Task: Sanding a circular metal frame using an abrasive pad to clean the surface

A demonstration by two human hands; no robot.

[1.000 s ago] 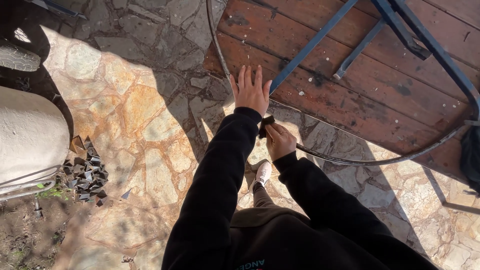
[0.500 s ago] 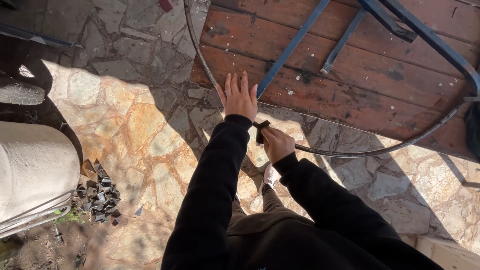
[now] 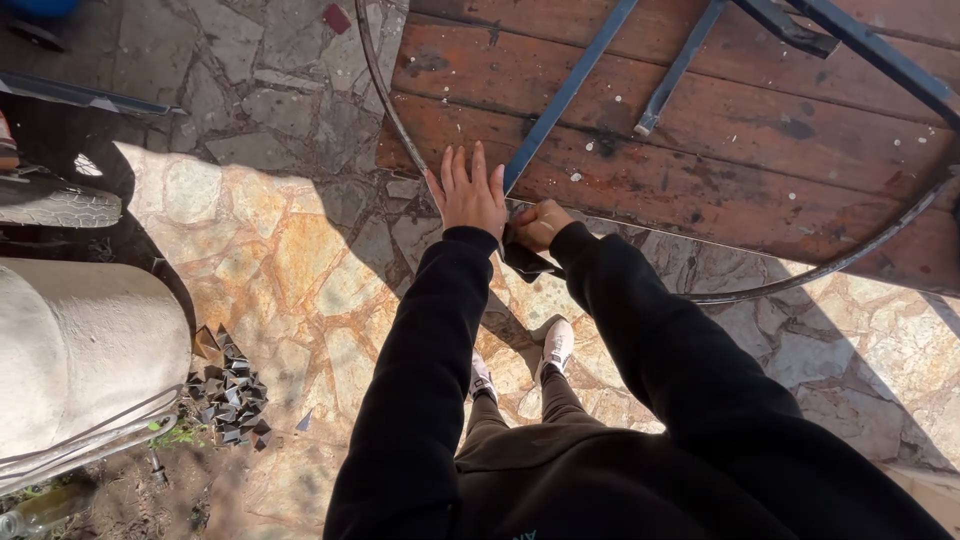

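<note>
Left hand (image 3: 468, 195) lies on the wooden tabletop (image 3: 700, 150), right hand (image 3: 540, 225) beside it.

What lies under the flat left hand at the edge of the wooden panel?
The left hand presses flat where the curved metal ring crosses the red-brown wooden panel. The palm covers the ring and plank edge there. Stone paving shows below the wrist.

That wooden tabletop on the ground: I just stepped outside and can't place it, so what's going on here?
A person in black sleeves bends over a wooden tabletop lying on the stone paving, with blue metal bars and a curved metal hoop across it. The left hand lies flat, fingers spread, at the board's edge by a bar. The right hand is closed around a small dark object at the same edge; what it is cannot be told. A pale rounded block stands at the left.
</note>
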